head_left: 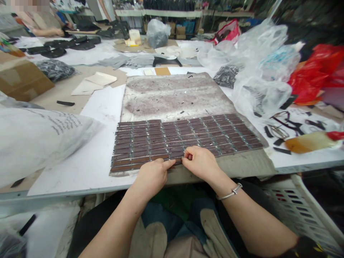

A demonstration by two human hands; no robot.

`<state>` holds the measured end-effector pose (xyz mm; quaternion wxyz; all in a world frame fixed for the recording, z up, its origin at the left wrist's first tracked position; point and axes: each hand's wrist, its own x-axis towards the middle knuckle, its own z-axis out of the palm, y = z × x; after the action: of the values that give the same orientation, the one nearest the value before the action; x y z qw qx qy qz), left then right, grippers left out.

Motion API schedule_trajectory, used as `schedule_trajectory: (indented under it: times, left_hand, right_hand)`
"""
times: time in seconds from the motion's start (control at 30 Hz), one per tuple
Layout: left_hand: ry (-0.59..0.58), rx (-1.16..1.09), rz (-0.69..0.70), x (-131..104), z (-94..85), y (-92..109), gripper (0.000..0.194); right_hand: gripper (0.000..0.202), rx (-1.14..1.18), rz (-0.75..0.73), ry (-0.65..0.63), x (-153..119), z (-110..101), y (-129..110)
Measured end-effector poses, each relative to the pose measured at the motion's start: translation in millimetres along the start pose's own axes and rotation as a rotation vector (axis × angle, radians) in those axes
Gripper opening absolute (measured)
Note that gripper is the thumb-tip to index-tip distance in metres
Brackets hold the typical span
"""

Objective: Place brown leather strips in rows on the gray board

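Observation:
Rows of dark brown strips [185,134] lie side by side across the lower part of a stained board [172,93]. At their near edge my left hand [156,173] rests with its index finger stretched out onto a strip; the other fingers are curled in. Just to its right, my right hand [200,162] is pinched at the end of the same near row, thumb and index finger together. What the pinch holds is too small to make out. A grey-green cloth [231,165] lies under and beside my right hand.
White bag [40,136] and cardboard box [24,79] at left. Clear plastic bags [258,71], a red bag [317,71], glue bottle [309,141] and glasses [287,120] at right. A white basket [301,208] stands below the table's edge. A person works at the far left.

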<state>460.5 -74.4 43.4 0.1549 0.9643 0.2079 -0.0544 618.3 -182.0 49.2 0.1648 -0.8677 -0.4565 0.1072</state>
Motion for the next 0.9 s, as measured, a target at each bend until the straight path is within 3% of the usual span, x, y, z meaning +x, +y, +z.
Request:
schedule_trajectory:
  times: [0.23,0.4,0.7,0.9]
  left_hand:
    - [0.004,-0.002,0.01,-0.3,0.5,1.9,0.049]
    - [0.005,-0.02,0.025,0.8,1.0,2.5,0.05]
    - [0.023,0.013,0.04,1.6,1.7,2.7,0.049]
    - [0.009,0.03,0.039,0.7,3.3,9.2,0.05]
  right_hand:
    - [0.009,0.086,0.025,-0.004,1.2,-6.1,10.0]
    - [0.026,0.273,0.098,0.034,5.2,-11.8,23.4]
    - [0.021,0.045,0.016,-0.042,6.3,1.8,0.6]
    - [0.017,-0.065,-0.006,-0.024,3.4,1.4,-3.7]
